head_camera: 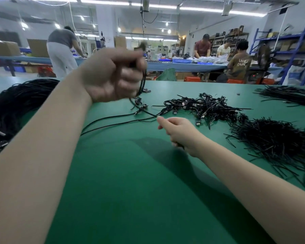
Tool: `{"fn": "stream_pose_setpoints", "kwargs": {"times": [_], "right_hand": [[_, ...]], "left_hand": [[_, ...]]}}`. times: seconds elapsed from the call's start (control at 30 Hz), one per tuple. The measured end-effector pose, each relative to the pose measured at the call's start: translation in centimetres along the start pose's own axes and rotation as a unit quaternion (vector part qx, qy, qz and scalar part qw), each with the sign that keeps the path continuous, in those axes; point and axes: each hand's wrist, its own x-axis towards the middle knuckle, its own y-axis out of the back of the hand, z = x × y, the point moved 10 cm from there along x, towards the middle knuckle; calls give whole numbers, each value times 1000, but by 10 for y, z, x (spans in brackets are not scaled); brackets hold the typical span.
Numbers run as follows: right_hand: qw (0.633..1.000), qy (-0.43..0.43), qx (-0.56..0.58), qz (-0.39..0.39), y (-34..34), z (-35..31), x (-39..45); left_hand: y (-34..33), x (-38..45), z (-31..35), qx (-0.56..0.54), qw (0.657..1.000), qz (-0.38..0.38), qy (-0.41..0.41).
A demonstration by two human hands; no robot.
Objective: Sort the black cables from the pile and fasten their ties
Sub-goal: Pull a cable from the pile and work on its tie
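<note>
My left hand (pixel 113 74) is raised above the green table (pixel 130 173), blurred, its fingers curled round a black cable (pixel 143 83) that hangs down and trails across the mat toward me. My right hand (pixel 178 131) rests low on the table with its fingers curled; a short black piece, probably a tie, pokes out under its palm. A tangled pile of tied black cables with USB plugs (pixel 204 108) lies just beyond my right hand. A large bundle of long black cables (pixel 16 106) lies at the left edge.
A heap of loose black ties (pixel 275 143) lies at the right, and another spread of ties (pixel 289 94) at the far right. Several people work at a blue-topped bench (pixel 183 66) behind the table. Blue shelving (pixel 298 50) stands at the right.
</note>
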Motion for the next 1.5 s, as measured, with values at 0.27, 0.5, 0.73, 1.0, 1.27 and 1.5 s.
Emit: {"fn": "stream_pose_setpoints", "kwargs": {"times": [0.27,0.5,0.73,1.0,1.27,1.5], "right_hand": [[970,203,-73,114,25,-89,-16],[988,114,83,-56,-22,-52,-14],[969,4,239,-61,-10,-26,-2],[966,13,258,-9,-1,-21,3],[972,27,232,15,8,-18,5],[983,22,184,-14,12,-16,8]], "left_hand": [[21,26,-64,141,966,166,137],[11,27,-27,-184,967,168,-50],[-5,35,-40,-173,978,117,-18],[-3,35,-69,-7,984,157,82],[12,39,-73,76,965,240,73],[5,47,-83,-80,971,218,50]]}}
